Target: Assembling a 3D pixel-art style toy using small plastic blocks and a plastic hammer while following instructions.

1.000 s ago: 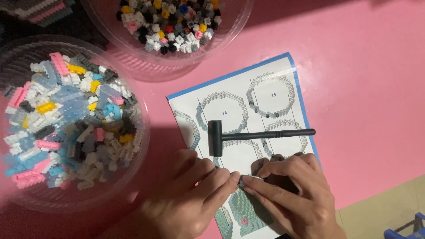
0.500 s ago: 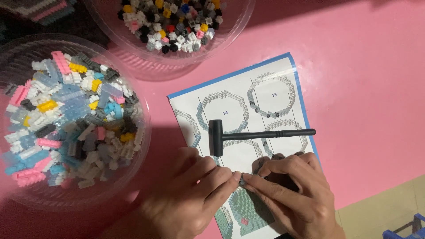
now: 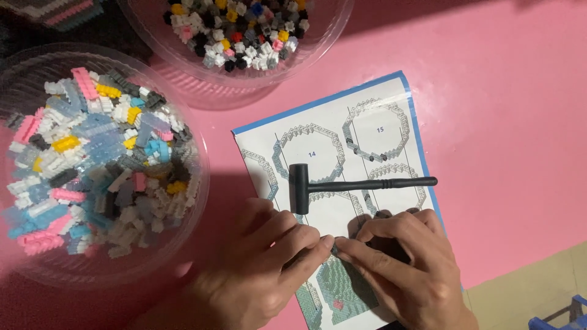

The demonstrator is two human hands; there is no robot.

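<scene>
Now the left hand (image 3: 269,256) and right hand (image 3: 397,263) pinch something tiny, hidden between fingertips, on the paper (image 3: 330,153). It might slip. The hammer (image 3: 342,183) at twelve o'clock could get bumped.

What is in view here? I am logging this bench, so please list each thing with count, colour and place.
large bowl: one, clear plastic, left, heaped with small bricks in white, blue, pink, yellow and grey
second bowl: one, clear, top centre, cut by the frame, mixed small bricks
instruction sheet: one, white with blue border, centre right, printed ring diagrams
hammer: one, black, lying across the sheet
table: pink
left hand: on the sheet, fingertips meeting the right
right hand: on the sheet; what the fingertips pinch is hidden
</scene>
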